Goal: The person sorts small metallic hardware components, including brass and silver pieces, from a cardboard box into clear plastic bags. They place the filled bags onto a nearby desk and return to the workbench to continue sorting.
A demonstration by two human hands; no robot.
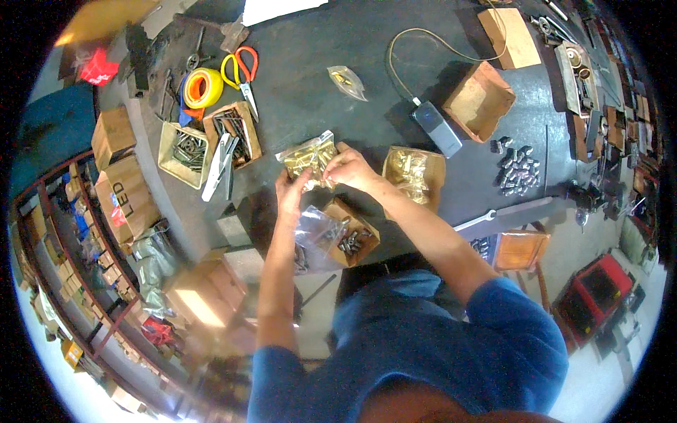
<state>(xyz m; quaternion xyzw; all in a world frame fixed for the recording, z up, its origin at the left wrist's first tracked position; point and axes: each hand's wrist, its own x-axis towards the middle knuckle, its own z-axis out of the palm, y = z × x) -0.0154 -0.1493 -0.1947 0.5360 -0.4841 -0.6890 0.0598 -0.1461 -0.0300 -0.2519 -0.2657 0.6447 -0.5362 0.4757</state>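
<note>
Honestly, the whole thing hinges on that clear bag of brass parts (308, 156), so I'll place everything off it, going left to right. Way off to the left of the bag you've got the open box of dark metal rods (183, 150) and the yellow tape roll (204, 87) with the orange-handled scissors (241, 69) just past it, all well clear, so nothing there to snag. Your left hand (290, 194) sits just below the bag, fingers curled up and pinched on its lower left edge. I'd keep that grip low and firm, since it looks like it's carrying the weight. Your right hand (350, 170) is at the bag's right side, fingertips closed together on the edge of the plastic. Can't tell if it's the actual opening you've got hold of, the film is too shiny to read. If you're working the mouth, I'd pull with the fingertips only and keep the bag level, because tilting it probably dumps brass bits all over the dark table (317, 106). Right under the bag is the small cardboard box of dark fittings (355, 236) with another clear bag (316, 236) touching it, so keep your hands over that. Just right of the bag, the box of bagged brass pieces (414, 173) sits nearby, and further right the loose grey parts (518, 173) stay out of the way.
</note>
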